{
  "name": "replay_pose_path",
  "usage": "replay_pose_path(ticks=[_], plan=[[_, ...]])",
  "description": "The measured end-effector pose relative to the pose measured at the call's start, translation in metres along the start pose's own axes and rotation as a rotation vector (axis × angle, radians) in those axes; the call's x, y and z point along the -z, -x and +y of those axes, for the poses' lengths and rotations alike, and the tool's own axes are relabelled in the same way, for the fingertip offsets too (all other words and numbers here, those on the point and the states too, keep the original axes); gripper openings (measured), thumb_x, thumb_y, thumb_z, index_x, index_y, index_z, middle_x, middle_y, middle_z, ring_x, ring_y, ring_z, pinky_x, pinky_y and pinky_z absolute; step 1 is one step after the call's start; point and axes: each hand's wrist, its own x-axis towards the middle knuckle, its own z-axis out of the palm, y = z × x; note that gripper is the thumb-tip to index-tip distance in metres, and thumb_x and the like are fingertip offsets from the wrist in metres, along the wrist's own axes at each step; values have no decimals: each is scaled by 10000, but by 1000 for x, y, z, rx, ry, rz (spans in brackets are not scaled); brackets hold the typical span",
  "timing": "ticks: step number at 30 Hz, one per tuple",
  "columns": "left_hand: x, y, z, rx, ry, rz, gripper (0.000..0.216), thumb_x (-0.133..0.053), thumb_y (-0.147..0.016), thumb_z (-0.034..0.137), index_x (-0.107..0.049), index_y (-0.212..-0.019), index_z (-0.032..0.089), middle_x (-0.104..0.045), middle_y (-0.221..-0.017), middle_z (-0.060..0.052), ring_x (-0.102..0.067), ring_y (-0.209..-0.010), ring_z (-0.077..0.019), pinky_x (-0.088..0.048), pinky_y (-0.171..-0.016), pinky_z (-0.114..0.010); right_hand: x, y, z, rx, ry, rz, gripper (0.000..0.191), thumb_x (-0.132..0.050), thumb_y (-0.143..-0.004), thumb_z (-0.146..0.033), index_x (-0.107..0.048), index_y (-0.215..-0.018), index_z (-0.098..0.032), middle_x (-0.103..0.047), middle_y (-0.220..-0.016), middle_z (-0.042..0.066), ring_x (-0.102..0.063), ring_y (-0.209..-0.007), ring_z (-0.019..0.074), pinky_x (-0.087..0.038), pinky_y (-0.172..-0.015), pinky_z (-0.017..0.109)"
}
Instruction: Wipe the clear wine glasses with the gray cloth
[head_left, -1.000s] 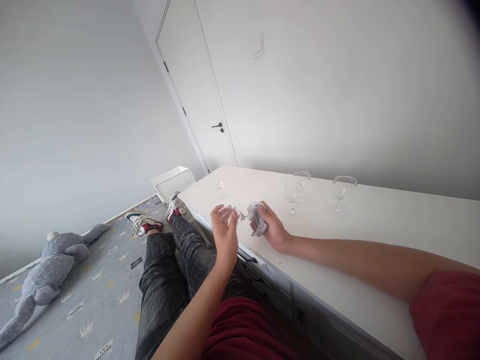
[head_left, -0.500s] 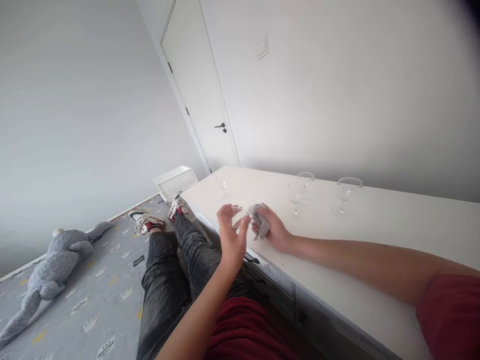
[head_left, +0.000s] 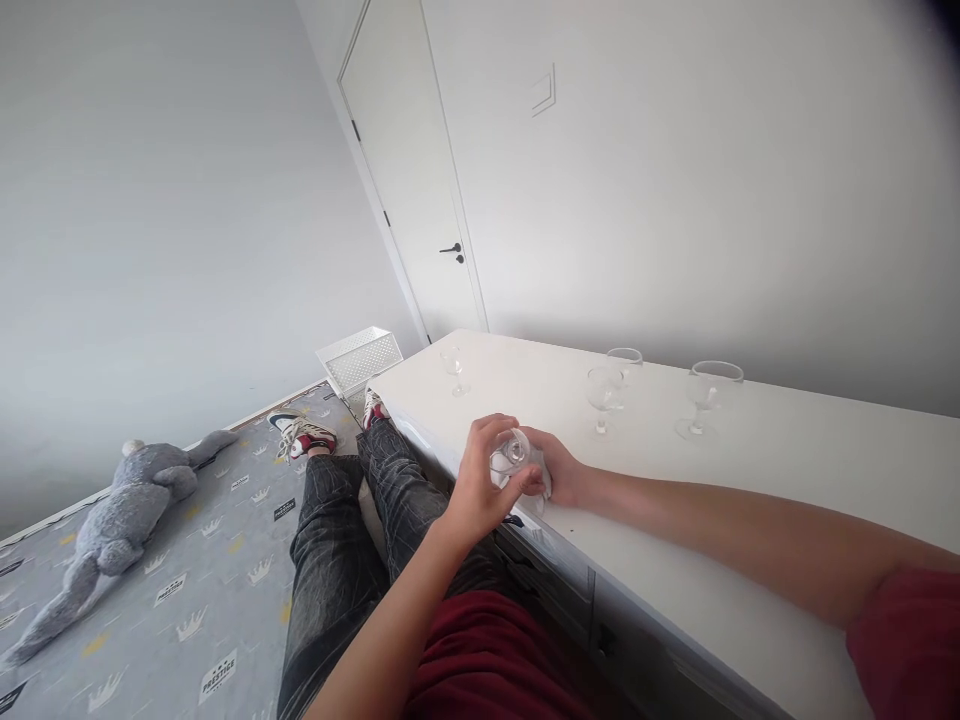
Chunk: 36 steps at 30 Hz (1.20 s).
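My left hand (head_left: 480,482) is closed around a small clear stemmed glass (head_left: 510,456), held at the near edge of the white table (head_left: 750,480). Just behind it, my right hand (head_left: 559,470) grips a grey cloth (head_left: 541,488) pressed against the glass; most of the cloth is hidden by my fingers. Both hands meet over the table edge, above my lap. Three more clear stemmed glasses stand on the table: a small one (head_left: 453,366) at the far left, one (head_left: 604,392) in the middle and a wide one (head_left: 705,396) to the right.
A fourth standing glass (head_left: 626,358) peeks out behind the middle one. A white perforated basket (head_left: 358,358) sits on the floor by the closed white door (head_left: 420,190). A grey plush toy (head_left: 120,520) lies on the patterned mat at the left. My legs stretch out beside the table.
My left hand has moved in and wrapped round the glass, which was held out sideways between both hands before. The view has shifted slightly left.
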Motion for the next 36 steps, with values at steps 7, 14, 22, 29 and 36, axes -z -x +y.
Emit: replay_pose_path(ticks=[7,14,22,29,36], plan=[[0,-9,-1,154,132,376,441,-698,-962,338,-482,-1345,301,-505,-1374,-106,-590,-1278,-238,-567,-1076,-479,-21,15,4,576,260,105,321,-685,-929,-541,-662,-1034,-238,-678,-879,7,-627,-757,145,-513,-669,255],[8,-8,2,131,245,102,437,-764,-910,329,-558,-1294,301,-559,-1316,-91,-583,-1292,-243,-508,-1136,-490,-11,7,0,90,37,-6,342,-636,-938,-491,-563,-799,-187,-500,-570,-49,-380,-449,72,-337,-437,198],[15,-12,-9,224,254,309,463,-753,-918,393,-527,-1313,306,-559,-1330,-95,-626,-1256,-237,-526,-1094,-440,-13,11,2,589,625,144,347,-582,-970,-561,-612,-904,-222,-581,-788,4,-516,-654,141,-467,-586,268],[17,-9,-16,177,23,303,448,-751,-920,353,-543,-1308,268,-578,-1308,-95,-579,-1280,-223,-416,-1210,-493,-11,29,-26,879,1890,64,286,-519,-1014,-365,-648,-811,-210,-606,-878,77,-541,-768,193,-469,-763,345],[-2,-18,-30,330,143,192,534,-803,-866,372,-515,-1304,266,-629,-1285,-104,-655,-1191,-233,-557,-1056,-489,-48,71,10,283,2507,136,871,-731,-753,-204,-392,-1554,-253,-506,-1474,293,-724,-728,268,-503,-588,342]])
